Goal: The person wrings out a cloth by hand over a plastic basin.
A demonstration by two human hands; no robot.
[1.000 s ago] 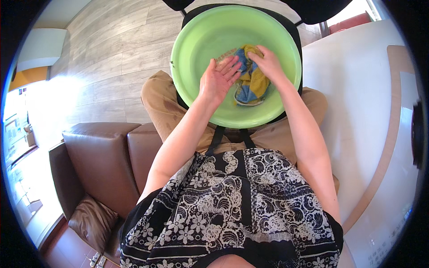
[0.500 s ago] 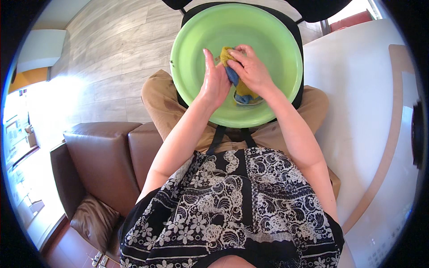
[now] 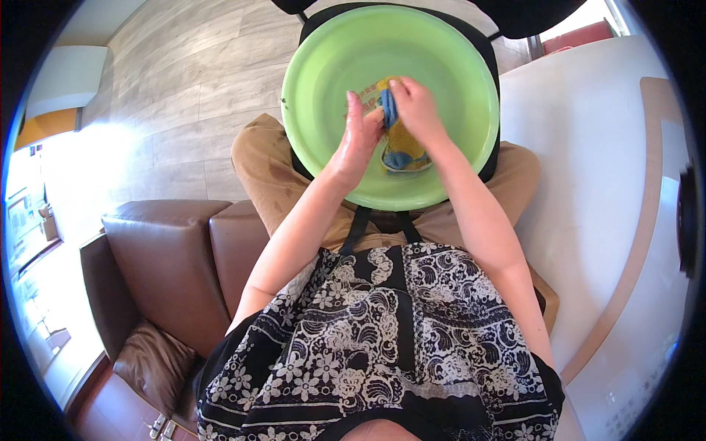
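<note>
My right hand [image 3: 419, 110] is closed on the upper end of a wet-looking yellow-and-blue cloth [image 3: 403, 136], pinching it between thumb and fingers. The cloth hangs down into a large light green basin [image 3: 316, 81], its lower blue part lying near the basin's close side. I cannot tell whether it is one piece or two. My left hand [image 3: 358, 140] looks wet and faces the cloth from the left, its thumb stretched up and apart. The left fingers touch the cloth's edge and are partly hidden by it.
The basin stands on a black surface [image 3: 494, 66] before my knees. A white table [image 3: 581, 147] flanks me on the right, and a brown leather sofa [image 3: 169, 257] with a cushion [image 3: 154, 364] on the left. Grey wood-look flooring [image 3: 184, 95] stretches beyond.
My right hand has moved slightly and turned, drawing the cloth's upper end away from my left palm. My left hand has shifted a little right and down. Red print on the basin's bottom now shows.
</note>
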